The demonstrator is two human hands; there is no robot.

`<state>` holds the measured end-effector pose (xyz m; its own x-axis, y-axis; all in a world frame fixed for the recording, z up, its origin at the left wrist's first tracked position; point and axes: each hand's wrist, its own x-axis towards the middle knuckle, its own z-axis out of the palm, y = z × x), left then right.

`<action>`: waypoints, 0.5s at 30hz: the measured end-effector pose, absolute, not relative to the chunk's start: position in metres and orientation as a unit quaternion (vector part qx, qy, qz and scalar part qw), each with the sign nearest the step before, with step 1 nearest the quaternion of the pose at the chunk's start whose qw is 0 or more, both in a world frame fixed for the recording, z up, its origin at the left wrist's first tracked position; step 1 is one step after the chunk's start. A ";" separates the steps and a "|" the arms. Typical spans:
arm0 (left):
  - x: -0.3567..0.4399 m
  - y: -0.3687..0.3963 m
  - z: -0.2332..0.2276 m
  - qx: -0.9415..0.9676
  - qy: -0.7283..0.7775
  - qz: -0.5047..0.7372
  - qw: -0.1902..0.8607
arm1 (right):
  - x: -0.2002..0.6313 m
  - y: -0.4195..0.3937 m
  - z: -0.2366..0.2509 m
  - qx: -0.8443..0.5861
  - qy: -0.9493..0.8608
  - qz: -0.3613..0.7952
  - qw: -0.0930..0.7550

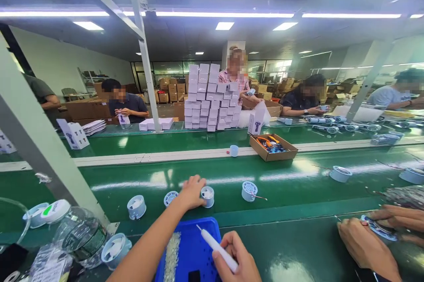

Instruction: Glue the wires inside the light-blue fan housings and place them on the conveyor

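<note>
My left hand point(192, 193) reaches over the green belt, its fingers and thumb around the near side and top of a light blue round plastic housing point(208, 197) with white parts inside. A second housing point(170, 197) sits behind my left wrist, partly hidden. In my right hand point(236, 257) is a white pen-shaped tool point(218, 249) with a thin metal tip pointing up and left. Below that tip lies a blue tray point(213, 224) with a heap of small whitish pieces point(172, 255) along its left side and a small black item near its front.
More housings point(136, 207) stand along the belt point(285, 202). A clear bottle point(81, 233) and metal post point(49, 141) are at left. A co-worker's hands point(371, 238) handle a round part at right. Beyond are a cardboard tray point(273, 147), stacked white boxes point(212, 101) and several seated or standing people.
</note>
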<state>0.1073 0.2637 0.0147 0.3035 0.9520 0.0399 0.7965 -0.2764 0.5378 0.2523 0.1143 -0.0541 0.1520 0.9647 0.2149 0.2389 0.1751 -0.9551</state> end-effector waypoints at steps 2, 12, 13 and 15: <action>0.126 0.266 0.010 0.797 0.533 0.177 0.223 | 0.245 0.116 -0.040 -0.510 -0.568 0.375 0.526; 0.067 0.188 0.092 0.695 0.544 0.401 0.244 | 0.199 0.146 -0.039 -0.412 -0.612 0.453 0.501; 0.055 0.169 0.100 0.672 0.544 0.431 0.259 | 0.199 0.148 -0.042 -0.413 -0.612 0.454 0.498; 0.031 0.130 0.108 0.622 0.542 0.484 0.292 | 0.200 0.149 -0.047 -0.418 -0.610 0.457 0.494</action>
<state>0.0315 0.1303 0.1075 -0.0566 0.9566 0.2858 0.3919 -0.2420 0.8876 0.2003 0.1492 -0.0474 -0.1624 0.9614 0.2221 0.0580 0.2340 -0.9705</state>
